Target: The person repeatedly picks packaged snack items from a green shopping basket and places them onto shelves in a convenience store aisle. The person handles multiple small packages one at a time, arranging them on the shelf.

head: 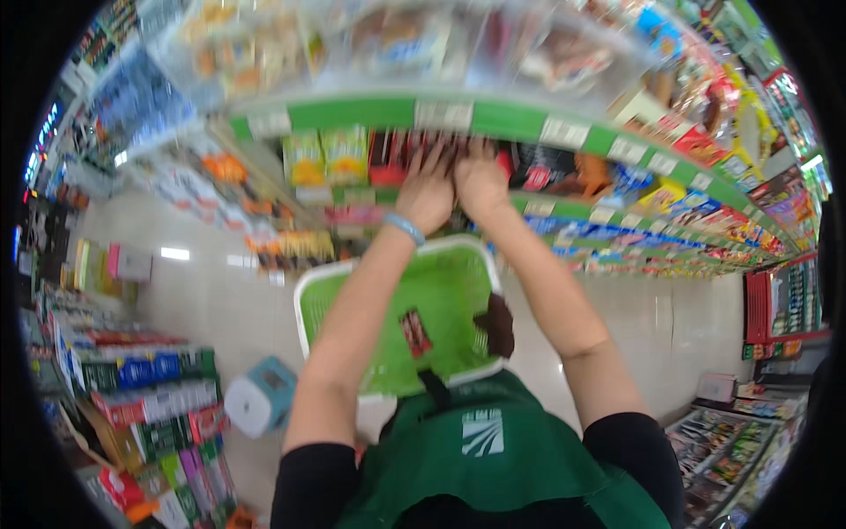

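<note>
Both hands reach into a shelf bay under a green price-tag strip point(350, 114). My left hand point(428, 188), with a pale blue bracelet on its wrist, lies over a red box point(388, 159) of dark packets. Beside it my right hand point(481, 175) touches the same row, its fingertips partly hidden by the shelf above. Whether either hand grips a packet is blurred. Yellow-green packs point(325, 157) stand left of the box, and black packs point(545, 166) are to the right. Below my arms is a green basket point(456, 284) with a white rim, holding one small red-brown packet point(415, 332).
Bagged goods point(410, 46) fill the shelf above. Lower shelves with snack packs point(595, 228) run off to the right. A dark brown object point(499, 327) hangs at the basket's right rim. Stacked boxes point(152, 377) and a blue-and-white container point(261, 397) stand on the left floor.
</note>
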Available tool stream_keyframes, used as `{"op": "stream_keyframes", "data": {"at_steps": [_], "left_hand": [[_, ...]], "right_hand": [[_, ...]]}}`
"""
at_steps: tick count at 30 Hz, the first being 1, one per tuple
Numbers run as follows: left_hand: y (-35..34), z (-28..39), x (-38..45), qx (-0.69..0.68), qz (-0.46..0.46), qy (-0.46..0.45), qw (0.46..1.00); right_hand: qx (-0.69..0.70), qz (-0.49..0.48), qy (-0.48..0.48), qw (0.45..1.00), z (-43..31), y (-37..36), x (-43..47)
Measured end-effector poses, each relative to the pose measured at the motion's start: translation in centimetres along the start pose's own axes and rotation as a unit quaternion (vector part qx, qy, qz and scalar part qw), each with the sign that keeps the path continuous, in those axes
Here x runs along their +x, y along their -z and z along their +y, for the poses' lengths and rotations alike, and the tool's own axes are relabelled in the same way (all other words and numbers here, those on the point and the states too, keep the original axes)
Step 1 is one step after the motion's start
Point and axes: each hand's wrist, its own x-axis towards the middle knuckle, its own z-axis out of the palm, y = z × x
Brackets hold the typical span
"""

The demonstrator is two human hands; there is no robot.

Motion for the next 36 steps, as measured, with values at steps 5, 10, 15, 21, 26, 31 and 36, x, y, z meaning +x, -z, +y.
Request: {"op": "stream_keyframes", "data": {"at_steps": [5, 10, 15, 21, 26, 31, 36], "left_hand": [[2.6, 4.0, -9.3, -0.212, 0.080, 0.106, 0.968], [-4.5, 6.3, -20.6, -0.351, -0.114, 0.310, 0.876], [-16.2, 6.4, -29.8, -0.407, -0.349, 0.479, 0.695], [-22.6, 6.3, -33.8, -0.437, -0.335, 0.528, 0.647], [-25.8, 5.7, -35.0, -0.479, -0.293, 0.590, 0.580], [-22.7, 6.1, -31.8, -0.407, -0.308, 0.598, 0.619], [-27.6, 6.7, -37.1, -0.557, -0.210, 0.641, 0.484]], "right_hand": [[0.258, 0.079, 0.034, 0.962, -4.3, -0.2, -9.7], [0.336, -0.168, 0.008, 0.927, -8.4, -9.7, -18.3], [0.269, -0.435, -0.009, 0.859, -12.5, -17.8, -22.2], [0.255, -0.456, -0.148, 0.840, -15.1, -25.0, -25.4], [0.270, -0.459, -0.152, 0.833, -15.5, -25.5, -24.8], [0.302, -0.461, -0.172, 0.816, -15.2, -24.9, -24.9], [0.304, -0.438, -0.163, 0.830, -15.2, -24.5, -25.2]]}}
